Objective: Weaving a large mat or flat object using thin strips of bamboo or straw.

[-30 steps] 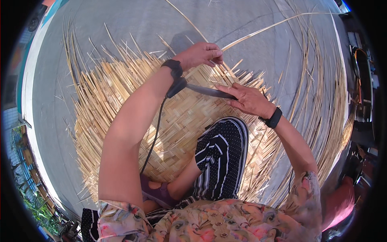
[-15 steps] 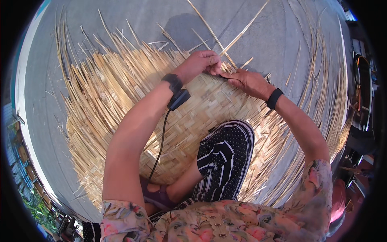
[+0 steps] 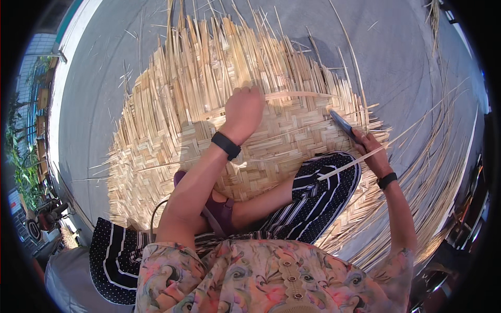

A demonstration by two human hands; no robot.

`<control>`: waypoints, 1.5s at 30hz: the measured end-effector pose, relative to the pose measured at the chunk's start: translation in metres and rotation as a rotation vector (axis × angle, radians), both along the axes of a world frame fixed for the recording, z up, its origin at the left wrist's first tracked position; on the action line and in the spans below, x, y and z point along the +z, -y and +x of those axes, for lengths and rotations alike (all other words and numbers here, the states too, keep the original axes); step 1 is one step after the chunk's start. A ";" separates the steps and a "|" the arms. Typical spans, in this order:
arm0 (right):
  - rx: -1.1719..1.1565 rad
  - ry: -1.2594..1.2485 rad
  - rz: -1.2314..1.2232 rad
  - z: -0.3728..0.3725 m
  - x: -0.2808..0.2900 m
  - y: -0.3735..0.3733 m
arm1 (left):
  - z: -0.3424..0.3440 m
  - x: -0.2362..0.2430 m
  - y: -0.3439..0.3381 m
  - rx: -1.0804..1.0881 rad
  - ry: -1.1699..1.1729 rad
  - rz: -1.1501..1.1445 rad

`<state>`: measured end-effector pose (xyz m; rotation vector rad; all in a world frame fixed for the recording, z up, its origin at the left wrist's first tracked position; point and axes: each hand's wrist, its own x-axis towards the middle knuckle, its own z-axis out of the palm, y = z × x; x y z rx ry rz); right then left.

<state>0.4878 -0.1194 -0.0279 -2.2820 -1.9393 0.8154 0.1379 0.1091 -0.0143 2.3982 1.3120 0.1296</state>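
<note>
Woven mat (image 3: pixel 284 138) lies on the grey ground (image 3: pixel 402 68) in front of the seated person, running under the bent leg in striped trousers (image 3: pixel 334 177); a purple shoe (image 3: pixel 220 211) rests on its near part. Step in hand, as judged: a pale strip (image 3: pixel 305 95) is being worked across the weave. Left hand (image 3: pixel 244 110) is curled into a fist above the far half of the mat, apparently round this strip, which emerges to the right in a shallow arc; fingertips are turned away, so the exact pinch cannot be told. Right hand (image 3: pixel 372 154), near the mat's right edge, is closed round the near end of a dark flat tool (image 3: pixel 342 125), its tip angled toward the far left, over the weave. A second, slender strip (image 3: pixel 407 134) crosses at the right fingers; cannot tell whether it is gripped or merely lies there. Next move probably calls for keeping the arched strip straight and level with its neighbours, the tool tip kept clear of finished weave. Mat appearance: straw-coloured, stepped diagonal pattern, fairly tight at centre; far edge ragged, long uneven ends splayed outward; light patchy. More loose strips (image 3: pixel 417 185) are strewn to the right.
</note>
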 end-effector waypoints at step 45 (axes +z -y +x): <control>-0.367 -0.822 -0.292 -0.252 -0.047 -0.299 | -0.089 -0.061 -0.050 0.728 1.245 -1.040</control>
